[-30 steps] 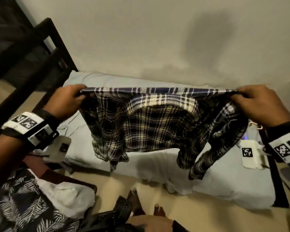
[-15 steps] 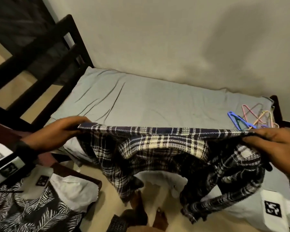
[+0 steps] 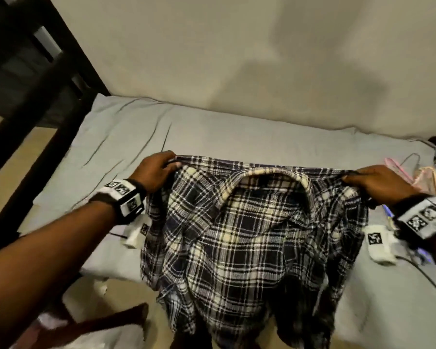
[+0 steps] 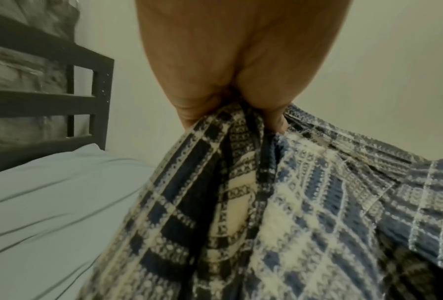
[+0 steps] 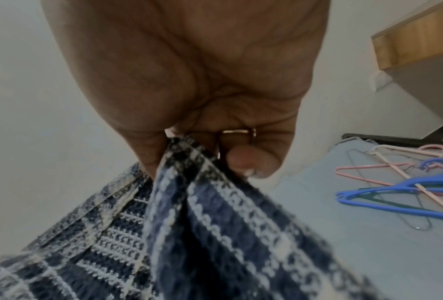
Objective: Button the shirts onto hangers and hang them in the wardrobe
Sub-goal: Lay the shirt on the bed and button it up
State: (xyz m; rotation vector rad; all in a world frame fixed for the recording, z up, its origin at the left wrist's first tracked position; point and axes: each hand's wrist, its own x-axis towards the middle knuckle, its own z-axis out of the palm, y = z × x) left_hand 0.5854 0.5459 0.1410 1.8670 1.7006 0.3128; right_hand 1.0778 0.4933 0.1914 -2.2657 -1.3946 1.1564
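Observation:
A navy, black and cream plaid shirt (image 3: 249, 238) is stretched out between my hands, collar up, over the near edge of the bed (image 3: 212, 132). My left hand (image 3: 159, 170) grips its left shoulder, and the bunched cloth (image 4: 240, 172) runs down out of my fist (image 4: 230, 85). My right hand (image 3: 378, 182) grips the right shoulder, where thumb and curled fingers (image 5: 243, 160) pinch the plaid fabric (image 5: 202, 213). The shirt's lower half hangs past the mattress edge toward the floor.
Several plastic hangers (image 5: 400, 186), blue and pink, and a thin wire one lie on the grey sheet to the right, also glimpsed behind my right hand as hangers (image 3: 413, 172). A dark bed frame (image 3: 48, 104) stands at left. A pale wall (image 3: 237, 59) backs the bed.
Both hands have carried the shirt forward from in front of the bed to over its near edge. The collar now faces up toward me.

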